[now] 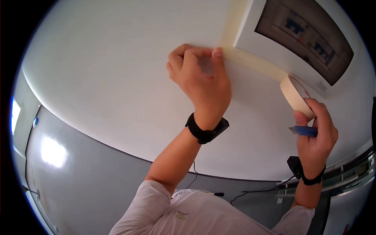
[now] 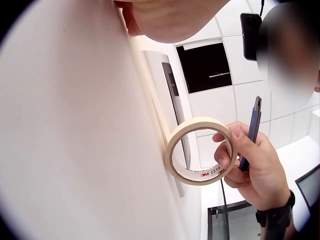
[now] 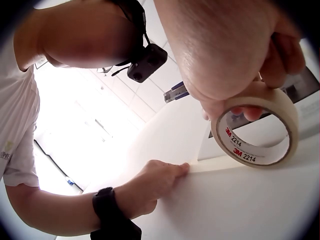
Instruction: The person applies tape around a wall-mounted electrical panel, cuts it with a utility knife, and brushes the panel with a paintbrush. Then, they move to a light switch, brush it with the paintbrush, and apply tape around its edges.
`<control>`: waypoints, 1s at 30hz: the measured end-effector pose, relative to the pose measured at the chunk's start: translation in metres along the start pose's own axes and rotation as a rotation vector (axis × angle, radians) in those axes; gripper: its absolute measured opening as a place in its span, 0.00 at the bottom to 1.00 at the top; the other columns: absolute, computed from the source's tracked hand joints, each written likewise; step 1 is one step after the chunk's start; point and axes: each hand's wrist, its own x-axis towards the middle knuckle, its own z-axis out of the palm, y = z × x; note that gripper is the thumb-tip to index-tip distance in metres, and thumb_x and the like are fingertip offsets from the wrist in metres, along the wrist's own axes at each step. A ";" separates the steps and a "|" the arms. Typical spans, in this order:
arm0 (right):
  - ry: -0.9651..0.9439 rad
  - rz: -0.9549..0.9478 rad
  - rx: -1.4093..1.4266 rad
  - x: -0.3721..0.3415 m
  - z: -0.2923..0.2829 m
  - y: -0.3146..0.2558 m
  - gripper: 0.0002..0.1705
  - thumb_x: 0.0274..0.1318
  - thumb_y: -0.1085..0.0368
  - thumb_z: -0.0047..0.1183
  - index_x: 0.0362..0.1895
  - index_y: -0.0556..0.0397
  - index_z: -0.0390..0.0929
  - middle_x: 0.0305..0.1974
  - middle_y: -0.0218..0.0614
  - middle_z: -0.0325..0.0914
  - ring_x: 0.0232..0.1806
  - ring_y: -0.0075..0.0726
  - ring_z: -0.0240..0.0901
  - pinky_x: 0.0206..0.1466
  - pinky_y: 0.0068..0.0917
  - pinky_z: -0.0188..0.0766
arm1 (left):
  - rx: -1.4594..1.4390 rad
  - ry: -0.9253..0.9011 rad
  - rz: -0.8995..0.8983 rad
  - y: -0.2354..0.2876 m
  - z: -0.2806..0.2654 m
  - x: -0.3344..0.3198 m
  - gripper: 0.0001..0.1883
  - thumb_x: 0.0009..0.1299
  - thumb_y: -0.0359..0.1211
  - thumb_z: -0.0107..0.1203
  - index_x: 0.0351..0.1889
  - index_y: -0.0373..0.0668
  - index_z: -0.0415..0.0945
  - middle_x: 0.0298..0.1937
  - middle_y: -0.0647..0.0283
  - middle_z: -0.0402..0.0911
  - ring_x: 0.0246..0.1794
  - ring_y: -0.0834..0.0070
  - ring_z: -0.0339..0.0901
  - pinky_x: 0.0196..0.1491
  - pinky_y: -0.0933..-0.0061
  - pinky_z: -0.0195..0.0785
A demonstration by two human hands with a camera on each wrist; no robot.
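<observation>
In the head view my left hand [image 1: 203, 78] touches the wall at the lower left corner of a white panel box [image 1: 270, 39], thumb and index fingertips together on a pale tape strip [image 1: 254, 64]. The strip runs under the box to the masking tape roll [image 1: 293, 94]. My right hand [image 1: 319, 137] grips that roll's lower edge and holds a blue cutter [image 1: 306, 131], blade showing. The left wrist view shows the roll [image 2: 172, 155] near the wall, my right fingers through its ring. In the right wrist view my left fingertips [image 3: 185, 168] press on the strip's end.
Another tape strip [image 1: 234, 15] runs up the box's left side. The white wall [image 1: 117, 78] curves across the view, with a grey lower part [image 1: 90, 160]. Black cables [image 1: 250, 191] hang beside the person's shirt [image 1: 203, 215]. A dark opening [image 2: 205, 67] shows in the tiled ceiling.
</observation>
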 end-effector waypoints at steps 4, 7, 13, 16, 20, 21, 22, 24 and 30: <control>0.007 -0.011 -0.007 -0.001 0.001 0.000 0.19 0.66 0.61 0.74 0.53 0.57 0.82 0.36 0.46 0.83 0.32 0.56 0.84 0.32 0.37 0.78 | 0.004 -0.009 -0.004 0.000 -0.001 -0.002 0.10 0.79 0.38 0.69 0.38 0.43 0.84 0.51 0.62 0.77 0.56 0.63 0.68 0.61 0.60 0.62; 0.014 -0.023 -0.016 0.000 0.003 -0.001 0.19 0.66 0.60 0.74 0.53 0.57 0.82 0.36 0.46 0.83 0.32 0.56 0.84 0.32 0.37 0.79 | 0.012 -0.007 -0.016 0.000 -0.001 -0.001 0.10 0.78 0.38 0.69 0.37 0.43 0.84 0.50 0.63 0.77 0.56 0.63 0.67 0.61 0.60 0.61; 0.001 -0.003 -0.029 0.001 0.002 -0.004 0.19 0.66 0.60 0.74 0.53 0.57 0.83 0.36 0.47 0.84 0.33 0.57 0.85 0.33 0.38 0.79 | 0.012 -0.007 -0.030 0.000 -0.001 -0.001 0.10 0.78 0.37 0.69 0.37 0.43 0.84 0.50 0.64 0.76 0.56 0.63 0.67 0.61 0.59 0.61; -0.006 0.014 -0.028 0.004 0.002 -0.006 0.19 0.66 0.60 0.74 0.52 0.57 0.83 0.37 0.47 0.84 0.33 0.57 0.85 0.33 0.39 0.80 | 0.017 -0.019 -0.037 0.001 0.000 0.002 0.10 0.78 0.37 0.69 0.37 0.43 0.84 0.51 0.63 0.76 0.57 0.62 0.67 0.62 0.59 0.61; 0.003 0.001 -0.039 0.004 0.003 -0.004 0.19 0.66 0.59 0.74 0.52 0.57 0.83 0.37 0.48 0.84 0.33 0.58 0.85 0.33 0.39 0.80 | 0.017 -0.038 -0.059 0.003 -0.002 0.004 0.11 0.77 0.38 0.71 0.37 0.43 0.85 0.53 0.63 0.75 0.57 0.62 0.67 0.62 0.58 0.61; 0.004 0.001 -0.035 0.004 0.003 -0.005 0.19 0.66 0.59 0.74 0.52 0.57 0.83 0.37 0.48 0.84 0.33 0.58 0.85 0.33 0.39 0.80 | 0.020 -0.038 -0.057 0.004 -0.002 0.004 0.11 0.77 0.38 0.71 0.37 0.43 0.85 0.53 0.63 0.75 0.57 0.62 0.67 0.62 0.58 0.61; -0.003 0.011 -0.040 0.004 0.002 -0.006 0.19 0.66 0.59 0.74 0.52 0.57 0.83 0.37 0.48 0.85 0.33 0.58 0.85 0.33 0.40 0.80 | 0.034 -0.030 -0.048 0.005 -0.002 0.005 0.12 0.76 0.39 0.72 0.37 0.43 0.84 0.52 0.62 0.76 0.56 0.62 0.68 0.61 0.59 0.63; -0.014 0.023 -0.043 0.004 0.002 -0.005 0.19 0.66 0.59 0.74 0.51 0.57 0.83 0.37 0.48 0.85 0.33 0.58 0.85 0.33 0.40 0.80 | 0.050 -0.025 -0.043 0.003 -0.003 0.005 0.13 0.76 0.39 0.73 0.37 0.42 0.83 0.51 0.62 0.76 0.54 0.63 0.69 0.60 0.60 0.64; 0.021 -0.018 -0.041 0.003 0.004 -0.003 0.19 0.67 0.58 0.74 0.52 0.56 0.83 0.35 0.46 0.83 0.31 0.56 0.84 0.32 0.39 0.79 | -0.064 -0.055 -0.086 0.001 -0.012 0.011 0.19 0.68 0.35 0.79 0.37 0.43 0.73 0.47 0.59 0.74 0.50 0.59 0.69 0.56 0.56 0.61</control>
